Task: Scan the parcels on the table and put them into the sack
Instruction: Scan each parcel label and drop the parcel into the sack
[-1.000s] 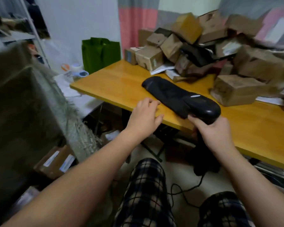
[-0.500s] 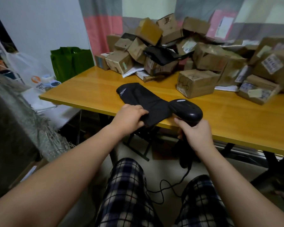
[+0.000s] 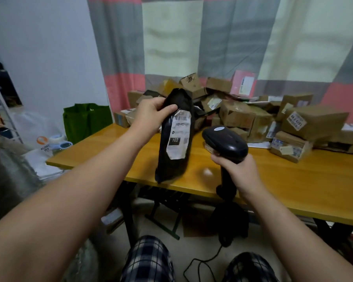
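Now lifted, the black plastic mailer bag point(image 3: 171, 165) is hanging below the left hand's point(image 3: 151, 113) pinch; the right hand point(image 3: 240, 171) is clasping a black handheld scanner point(image 3: 225, 144), so scanning looks imminent.

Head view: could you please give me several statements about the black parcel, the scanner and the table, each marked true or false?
1. The left hand holds the black parcel upright, gripping near its top. True.
2. The parcel's white label faces away from the camera. False: it faces the camera, with "102" readable.
3. The right hand grips the scanner by its handle. True.
4. The green bag lies on the table among the boxes. False: it stands past the table's far left corner, apart from them.
5. Cardboard boxes are piled along the table's far side. True.
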A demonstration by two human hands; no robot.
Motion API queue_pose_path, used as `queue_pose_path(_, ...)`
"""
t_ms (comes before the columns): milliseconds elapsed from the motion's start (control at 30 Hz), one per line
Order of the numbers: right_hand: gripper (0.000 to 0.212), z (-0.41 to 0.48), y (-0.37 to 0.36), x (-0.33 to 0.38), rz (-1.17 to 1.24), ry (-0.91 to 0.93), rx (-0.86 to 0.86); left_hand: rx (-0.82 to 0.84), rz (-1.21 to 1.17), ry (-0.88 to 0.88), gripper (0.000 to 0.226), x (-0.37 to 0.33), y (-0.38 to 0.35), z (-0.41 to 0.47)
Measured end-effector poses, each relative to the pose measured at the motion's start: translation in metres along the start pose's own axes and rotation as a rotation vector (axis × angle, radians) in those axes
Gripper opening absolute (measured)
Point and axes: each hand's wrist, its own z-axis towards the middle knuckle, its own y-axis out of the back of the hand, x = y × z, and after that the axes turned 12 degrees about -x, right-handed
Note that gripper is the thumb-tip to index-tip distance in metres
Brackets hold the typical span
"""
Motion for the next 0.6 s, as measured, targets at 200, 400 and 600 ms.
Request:
queue_pose_path(200, 0.036, 0.01, -0.011, 0.001, 0.195, -0.116, 0.114, 0.089, -0.158, 0.08, 0.007, -0.009, -0.012, 0.0)
queue_pose_path(400, 0.032, 0.012, -0.024, -0.013, 0.142, -0.071, 0.021, -0.006, -0.168, 0.175, 0.01, 0.018, -0.015, -0.016)
queue_pose_path(600, 0.038, 0.019, -0.021, -0.014, 0.025, 0.0, -0.021, 0.065, -0.062, 0.288, 0.012, 0.064, -0.016, -0.06)
